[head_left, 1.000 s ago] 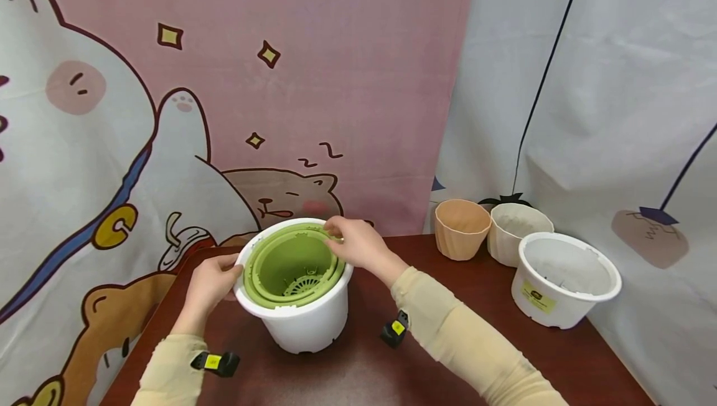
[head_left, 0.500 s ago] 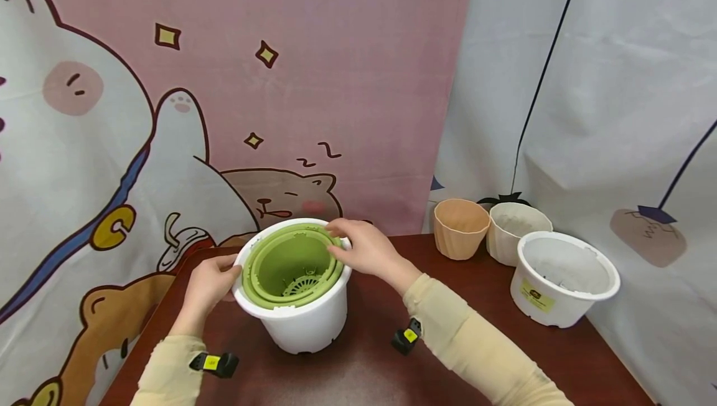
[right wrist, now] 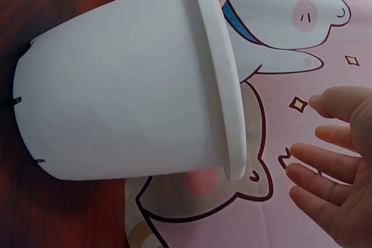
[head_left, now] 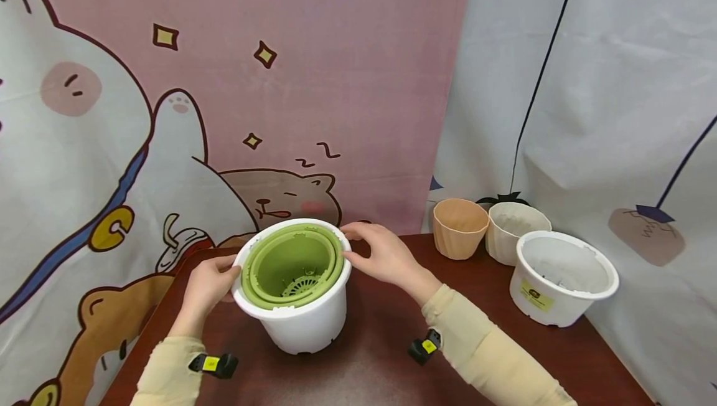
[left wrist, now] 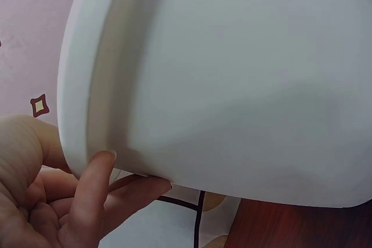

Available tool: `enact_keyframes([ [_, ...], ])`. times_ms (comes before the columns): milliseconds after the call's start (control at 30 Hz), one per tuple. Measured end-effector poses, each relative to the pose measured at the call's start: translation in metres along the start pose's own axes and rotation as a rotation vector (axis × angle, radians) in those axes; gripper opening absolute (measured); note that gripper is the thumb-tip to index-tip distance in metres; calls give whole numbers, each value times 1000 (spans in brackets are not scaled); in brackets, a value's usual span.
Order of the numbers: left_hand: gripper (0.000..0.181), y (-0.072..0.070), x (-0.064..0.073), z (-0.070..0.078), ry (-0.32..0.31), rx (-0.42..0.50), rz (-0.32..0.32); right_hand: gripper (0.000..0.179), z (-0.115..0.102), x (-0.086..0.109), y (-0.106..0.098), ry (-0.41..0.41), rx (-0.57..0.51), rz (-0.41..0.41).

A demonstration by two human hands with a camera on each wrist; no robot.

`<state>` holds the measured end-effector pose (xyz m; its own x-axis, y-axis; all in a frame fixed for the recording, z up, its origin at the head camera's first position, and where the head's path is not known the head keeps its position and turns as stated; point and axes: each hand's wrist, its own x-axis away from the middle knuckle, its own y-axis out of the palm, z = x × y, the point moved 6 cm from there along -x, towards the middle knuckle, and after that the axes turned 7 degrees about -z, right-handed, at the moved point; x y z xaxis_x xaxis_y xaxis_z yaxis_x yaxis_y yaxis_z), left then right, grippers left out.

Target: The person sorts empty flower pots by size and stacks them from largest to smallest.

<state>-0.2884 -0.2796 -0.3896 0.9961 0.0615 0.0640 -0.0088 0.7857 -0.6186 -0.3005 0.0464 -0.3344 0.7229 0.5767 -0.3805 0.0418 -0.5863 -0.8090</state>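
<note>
While the left hand (head_left: 208, 287) holds the rim of a white pot (head_left: 308, 331) from its left side, the right hand (head_left: 383, 255) is spread wide just beside the opposite side, and the right wrist view shows a gap between its fingers and the rim. That pot is on the dark red table (head_left: 392, 337), nearer the left edge than the right, with two green pots (head_left: 282, 259) nested one inside the other within it. Slots show in the bottom of the innermost one. Well apart from these, a peach pot (head_left: 459, 238) sits by the back edge of the table, with a cream pot (head_left: 501, 244) just beside it toward the back right corner. By the right edge is a second white pot (head_left: 543, 303) bearing a yellow label (head_left: 536, 296). Beyond the back edge hangs a pink and white cloth (head_left: 347, 94) printed with cartoon animals. Both arms wear cream sleeves (head_left: 493, 356).
</note>
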Motion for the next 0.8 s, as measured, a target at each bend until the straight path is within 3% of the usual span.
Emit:
enact_keyframes([
  [367, 46, 0, 0, -1, -3, -5, -3, 45, 18, 29, -11, 52, 21, 32],
  [800, 45, 1, 1, 0, -7, -9, 4, 47, 55, 67, -30, 118, 47, 61],
])
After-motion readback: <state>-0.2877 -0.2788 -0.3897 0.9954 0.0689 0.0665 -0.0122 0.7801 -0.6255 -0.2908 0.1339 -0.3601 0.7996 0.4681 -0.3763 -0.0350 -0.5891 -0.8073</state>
